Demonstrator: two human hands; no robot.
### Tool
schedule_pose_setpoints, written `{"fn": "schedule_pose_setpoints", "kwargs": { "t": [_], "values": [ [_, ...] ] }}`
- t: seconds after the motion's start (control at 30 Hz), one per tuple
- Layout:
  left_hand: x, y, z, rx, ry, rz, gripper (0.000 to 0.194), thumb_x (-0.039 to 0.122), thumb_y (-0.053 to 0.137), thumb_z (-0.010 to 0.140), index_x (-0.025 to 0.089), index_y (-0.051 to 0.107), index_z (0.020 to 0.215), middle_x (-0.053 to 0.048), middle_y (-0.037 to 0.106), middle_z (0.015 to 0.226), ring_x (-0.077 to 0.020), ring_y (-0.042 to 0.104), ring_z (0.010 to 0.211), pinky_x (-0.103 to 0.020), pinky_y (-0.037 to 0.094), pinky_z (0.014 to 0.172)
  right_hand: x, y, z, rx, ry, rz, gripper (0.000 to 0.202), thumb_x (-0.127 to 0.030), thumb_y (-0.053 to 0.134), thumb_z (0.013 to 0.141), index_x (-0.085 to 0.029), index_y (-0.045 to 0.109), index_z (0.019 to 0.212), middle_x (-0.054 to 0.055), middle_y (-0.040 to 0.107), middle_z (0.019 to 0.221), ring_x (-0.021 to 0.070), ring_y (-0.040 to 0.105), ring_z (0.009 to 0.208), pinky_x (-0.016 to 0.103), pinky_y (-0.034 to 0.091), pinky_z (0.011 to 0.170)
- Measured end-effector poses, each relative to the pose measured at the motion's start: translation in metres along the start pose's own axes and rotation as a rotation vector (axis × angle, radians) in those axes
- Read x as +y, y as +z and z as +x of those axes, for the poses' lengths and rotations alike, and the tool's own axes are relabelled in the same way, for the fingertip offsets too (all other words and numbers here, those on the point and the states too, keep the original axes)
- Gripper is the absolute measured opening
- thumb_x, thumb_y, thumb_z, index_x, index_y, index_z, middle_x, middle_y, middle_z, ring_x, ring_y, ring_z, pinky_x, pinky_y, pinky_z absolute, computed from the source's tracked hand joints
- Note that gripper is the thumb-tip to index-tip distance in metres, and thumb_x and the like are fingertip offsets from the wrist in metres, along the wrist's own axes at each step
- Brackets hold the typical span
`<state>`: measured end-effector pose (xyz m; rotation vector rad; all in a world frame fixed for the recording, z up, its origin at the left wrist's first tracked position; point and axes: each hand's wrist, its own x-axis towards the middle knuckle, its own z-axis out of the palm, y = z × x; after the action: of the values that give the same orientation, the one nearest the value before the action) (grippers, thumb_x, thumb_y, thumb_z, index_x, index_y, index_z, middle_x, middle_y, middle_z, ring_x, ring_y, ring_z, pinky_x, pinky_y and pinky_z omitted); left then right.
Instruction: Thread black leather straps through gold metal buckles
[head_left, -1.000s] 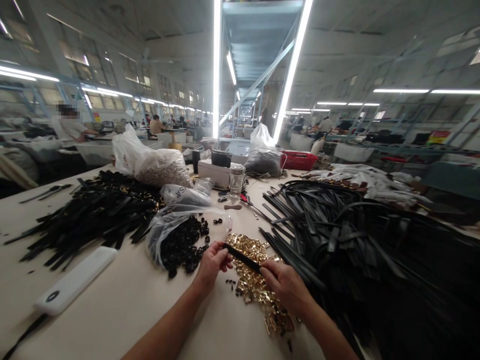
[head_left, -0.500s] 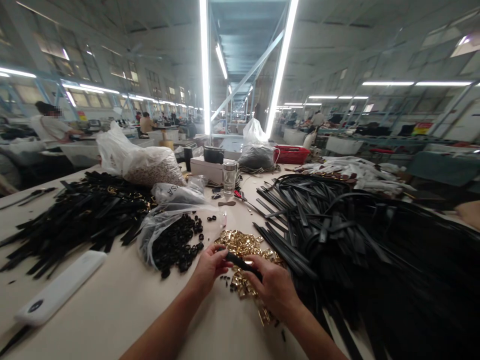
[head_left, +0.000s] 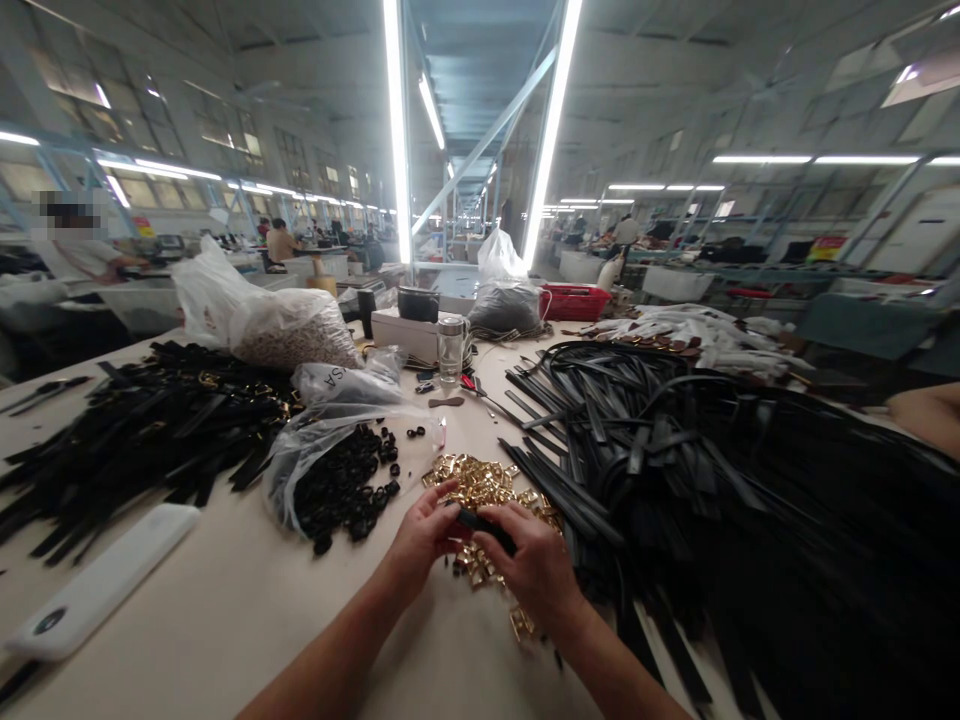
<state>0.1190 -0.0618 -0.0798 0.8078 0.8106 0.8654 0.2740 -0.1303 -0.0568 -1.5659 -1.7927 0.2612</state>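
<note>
And there it is, lettering on the clear plastic bag slumped on the worktop: dark capitals running at a slant across the crinkled film, an S and an A coming through, the character ahead of them too distorted to call! Out beyond, a red-and-yellow sign shows on the right and a smaller yellow-and-red sign on the left, but both are far too small and blurred for any wording to be read.
</note>
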Motion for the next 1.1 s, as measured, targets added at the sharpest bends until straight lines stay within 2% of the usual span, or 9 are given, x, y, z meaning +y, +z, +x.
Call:
{"fn": "schedule_pose_setpoints", "kwargs": {
  "t": [0.3,0.43,0.57,0.67,0.77,0.97,1.1],
  "values": [
    [-0.006,-0.002,-0.001,-0.084,0.043,-0.038,0.067,0.031,0.072,0.073,0.018,0.044,0.133,-0.003,0.068,0.080,-0.0138,0.066,0.065,-0.021,0.046,0.056,0.004,-0.003,0.003,-0.008,0.029,0.005,0.012,-0.019,0.062,0.080,-0.022,0.067,0.090,0.001,0.067,0.083,0.0177,0.063,0.080,0.026,0.045,0.074],
    [-0.006,-0.001,-0.003,-0.146,0.055,-0.036,0.063,0.030,0.072,0.072,0.019,0.049,0.130,-0.004,0.068,0.082,-0.0145,0.065,0.067,-0.022,0.047,0.059,0.003,-0.008,0.003,-0.009,0.011,-0.001,0.009,-0.019,0.060,0.080,-0.021,0.067,0.085,0.001,0.067,0.081,0.0173,0.062,0.077,0.025,0.044,0.071],
    [-0.004,-0.001,-0.003,-0.181,0.104,0.195,0.040,0.029,0.073,0.072,0.017,0.065,0.109,-0.006,0.068,0.085,-0.0153,0.062,0.070,-0.024,0.047,0.062,0.003,-0.012,0.003,-0.006,0.000,-0.043,0.007,-0.022,0.059,0.082,-0.021,0.066,0.080,0.002,0.066,0.078,0.0170,0.062,0.075,0.024,0.042,0.069],
    [-0.002,-0.002,-0.002,-0.201,0.251,0.365,0.021,0.027,0.073,0.071,0.016,0.073,0.088,-0.007,0.067,0.090,-0.0174,0.060,0.081,-0.026,0.047,0.070,0.003,-0.013,0.003,-0.016,-0.012,-0.084,0.007,-0.020,0.058,0.081,-0.020,0.066,0.081,0.002,0.066,0.079,0.0164,0.062,0.074,0.024,0.041,0.069],
    [-0.001,-0.002,-0.001,-0.217,0.358,0.401,0.012,0.024,0.074,0.071,0.017,0.074,0.080,-0.006,0.065,0.091,-0.0199,0.058,0.089,-0.029,0.046,0.080,0.004,-0.011,0.002,-0.024,-0.018,-0.103,0.008,-0.020,0.058,0.081,-0.020,0.066,0.082,0.001,0.066,0.079,0.0160,0.063,0.073,0.023,0.040,0.067],
    [-0.004,0.001,-0.001,-0.171,0.435,0.420,0.012,0.027,0.073,0.072,0.016,0.069,0.073,-0.005,0.062,0.087,-0.0183,0.056,0.085,-0.028,0.045,0.078,0.004,-0.009,0.002,-0.020,-0.007,-0.103,0.008,-0.019,0.058,0.079,-0.020,0.066,0.081,0.001,0.066,0.078,0.0160,0.063,0.072,0.023,0.040,0.066],
    [0.005,-0.007,0.004,-0.020,0.415,0.360,0.018,0.034,0.068,0.076,0.017,0.065,0.080,-0.002,0.062,0.080,-0.0161,0.056,0.076,-0.027,0.046,0.071,0.005,-0.016,0.004,0.007,0.027,-0.041,0.009,-0.022,0.057,0.081,-0.021,0.066,0.081,0.002,0.067,0.079,0.0165,0.062,0.073,0.024,0.042,0.069]
  ]
}}
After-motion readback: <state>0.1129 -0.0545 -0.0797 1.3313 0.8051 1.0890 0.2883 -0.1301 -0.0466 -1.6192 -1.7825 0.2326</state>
